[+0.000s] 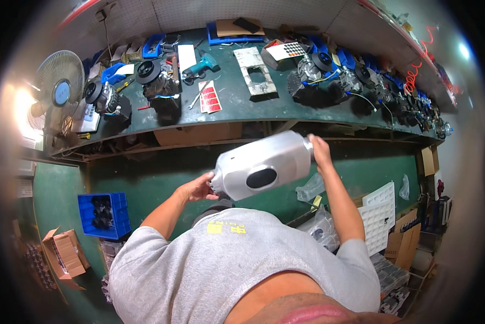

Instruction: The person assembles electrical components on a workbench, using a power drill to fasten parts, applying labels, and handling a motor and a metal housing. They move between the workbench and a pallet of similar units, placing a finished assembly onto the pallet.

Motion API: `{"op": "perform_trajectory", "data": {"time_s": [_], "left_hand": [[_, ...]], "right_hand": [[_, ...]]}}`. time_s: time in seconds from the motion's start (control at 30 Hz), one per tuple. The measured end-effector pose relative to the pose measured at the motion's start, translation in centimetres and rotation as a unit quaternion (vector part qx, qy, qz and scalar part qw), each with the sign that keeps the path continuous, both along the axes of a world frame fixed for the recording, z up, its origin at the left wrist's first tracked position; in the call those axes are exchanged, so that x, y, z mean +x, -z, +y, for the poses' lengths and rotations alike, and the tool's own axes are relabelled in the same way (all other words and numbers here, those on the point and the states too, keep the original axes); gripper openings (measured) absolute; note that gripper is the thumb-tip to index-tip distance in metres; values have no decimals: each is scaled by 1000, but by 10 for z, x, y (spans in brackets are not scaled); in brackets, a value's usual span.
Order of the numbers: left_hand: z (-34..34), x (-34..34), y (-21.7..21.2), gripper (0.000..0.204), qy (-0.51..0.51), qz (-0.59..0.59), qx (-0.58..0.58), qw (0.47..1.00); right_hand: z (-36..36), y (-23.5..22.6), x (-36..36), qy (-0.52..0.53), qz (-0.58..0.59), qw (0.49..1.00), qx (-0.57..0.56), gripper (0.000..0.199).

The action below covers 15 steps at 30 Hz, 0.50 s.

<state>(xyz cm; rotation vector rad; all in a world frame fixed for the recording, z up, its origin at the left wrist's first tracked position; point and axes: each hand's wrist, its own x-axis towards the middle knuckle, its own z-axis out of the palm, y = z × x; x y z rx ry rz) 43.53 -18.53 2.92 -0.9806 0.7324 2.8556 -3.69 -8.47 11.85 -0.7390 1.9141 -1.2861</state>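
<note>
The silver housing [264,164] hangs tilted between 2 hands: left hand [196,189] grips its left end, right hand [321,152] clasps its far right end.

Green workbench [237,105] with small engines [159,81], teal power drill [200,67], red card [209,97], desk fan [59,89].

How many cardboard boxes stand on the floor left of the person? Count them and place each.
1 clearly: an open cardboard box at the lower left, below the blue crate. More cardboard shows at the right edge, and others may be hidden.
</note>
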Motion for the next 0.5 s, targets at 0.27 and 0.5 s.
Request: {"op": "perform_trajectory", "data": {"time_s": [0.27, 0.5], "left_hand": [[-48, -30, -63, 83, -254, -31, -128, 958], [-114, -76, -50, 78, -365, -85, -243, 895]], "right_hand": [[-227, -14, -18, -76, -265, 958, -83, 47], [-330, 93, -59, -63, -33, 997, 24, 65]]}}
